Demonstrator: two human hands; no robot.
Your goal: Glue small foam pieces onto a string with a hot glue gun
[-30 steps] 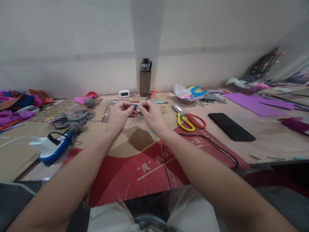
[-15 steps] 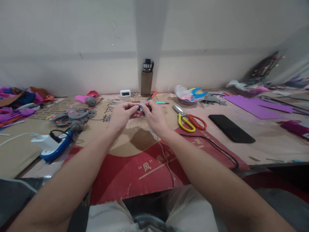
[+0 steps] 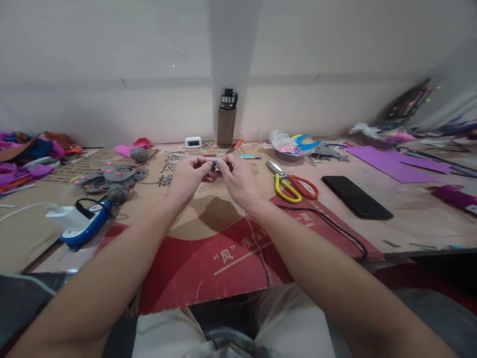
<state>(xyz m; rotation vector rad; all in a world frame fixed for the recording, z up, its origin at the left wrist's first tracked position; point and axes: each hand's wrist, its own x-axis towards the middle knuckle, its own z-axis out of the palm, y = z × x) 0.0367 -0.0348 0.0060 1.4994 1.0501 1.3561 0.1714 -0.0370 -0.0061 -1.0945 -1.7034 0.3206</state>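
Observation:
My left hand [image 3: 188, 178] and my right hand [image 3: 238, 179] meet above the middle of the table, fingertips pinched together on one small grey and blue piece [image 3: 215, 166]. Most of that piece is hidden by my fingers. A thin thread [image 3: 257, 243] hangs from my right hand down over the red and brown cardboard sheet [image 3: 208, 258] under my arms.
Yellow and red scissors [image 3: 292, 186] and a black phone [image 3: 357, 197] lie to the right. A blue glue gun [image 3: 84, 226] and grey felt pieces [image 3: 112, 179] sit left. A bottle [image 3: 226, 119] and white clock [image 3: 193, 142] stand by the wall. Purple sheets [image 3: 395, 164] lie far right.
Both hands stay pinched on the small piece and have drawn slightly closer together. The view has shifted a little.

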